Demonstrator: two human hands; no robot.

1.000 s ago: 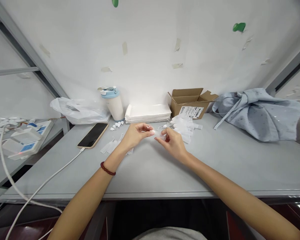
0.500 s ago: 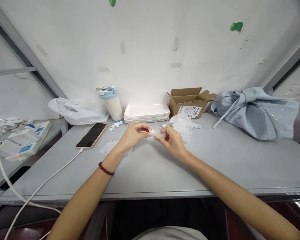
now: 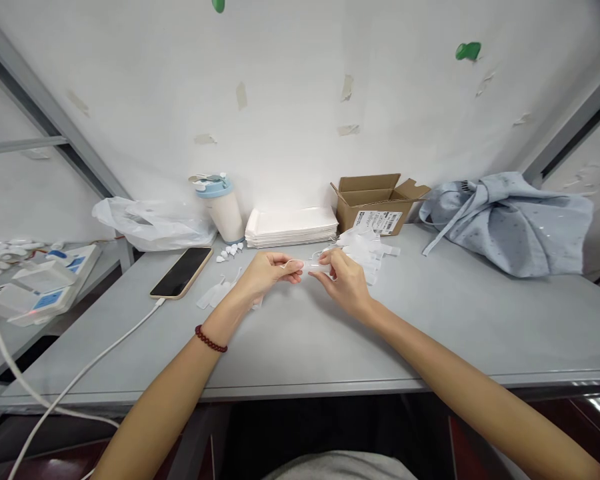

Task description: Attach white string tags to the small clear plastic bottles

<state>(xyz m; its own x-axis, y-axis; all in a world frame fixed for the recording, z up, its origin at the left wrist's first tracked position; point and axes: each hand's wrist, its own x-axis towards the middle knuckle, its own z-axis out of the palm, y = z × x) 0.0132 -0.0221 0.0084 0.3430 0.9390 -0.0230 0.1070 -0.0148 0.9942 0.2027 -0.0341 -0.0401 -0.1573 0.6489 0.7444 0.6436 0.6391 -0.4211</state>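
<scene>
A small translucent white piece point(image 3: 314, 267) is stretched between my two hands above the grey table. My left hand point(image 3: 270, 272), with a dark red bead bracelet at the wrist, pinches its left end. The thumb and fingertips of my right hand point(image 3: 345, 280) grip its right end. Just behind my right hand lies a pile of thin white translucent pieces point(image 3: 367, 250). A smaller group of such pieces point(image 3: 217, 292) is partly hidden by my left forearm. Several small white pointed parts point(image 3: 229, 251) sit near the cup.
Along the wall stand a white plastic bag point(image 3: 153, 223), a cup with blue lid point(image 3: 225, 210), stacked white envelopes point(image 3: 293, 227), an open cardboard box point(image 3: 375, 207) and a blue cloth bag point(image 3: 510, 227). A phone point(image 3: 181, 272) with a white cable lies left.
The small white part at my left fingertips is now covered by my left thumb and fingers. My left fingers have closed over the left end of the translucent piece. The view has shifted slightly.
</scene>
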